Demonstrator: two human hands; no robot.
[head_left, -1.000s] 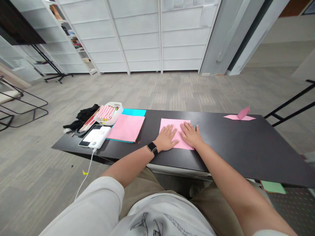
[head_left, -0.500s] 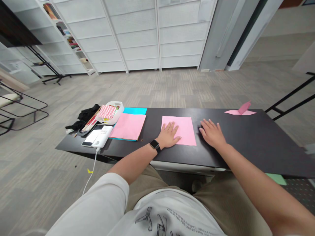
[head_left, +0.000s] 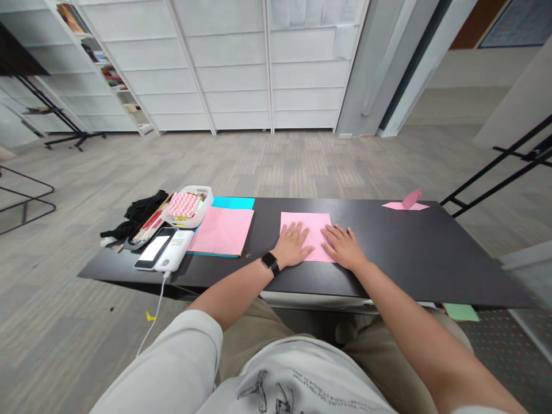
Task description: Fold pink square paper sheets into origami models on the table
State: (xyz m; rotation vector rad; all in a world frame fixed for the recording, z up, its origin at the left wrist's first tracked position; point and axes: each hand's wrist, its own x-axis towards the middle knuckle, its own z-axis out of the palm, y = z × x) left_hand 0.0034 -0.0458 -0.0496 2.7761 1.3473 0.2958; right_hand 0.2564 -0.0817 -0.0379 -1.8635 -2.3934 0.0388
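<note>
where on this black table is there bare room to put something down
The widest bare patch lies on the table between the right hand and the folded pink paper at the far right corner. A narrow strip runs between the pink sheet and the paper stack. The left end is crowded: phone, basket, black cloth.

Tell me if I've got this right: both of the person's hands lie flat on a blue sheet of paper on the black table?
Not quite: the sheet under the left hand and right hand is pink, not blue, as the head view shows. Both hands do lie flat on it, on the black table.
</note>
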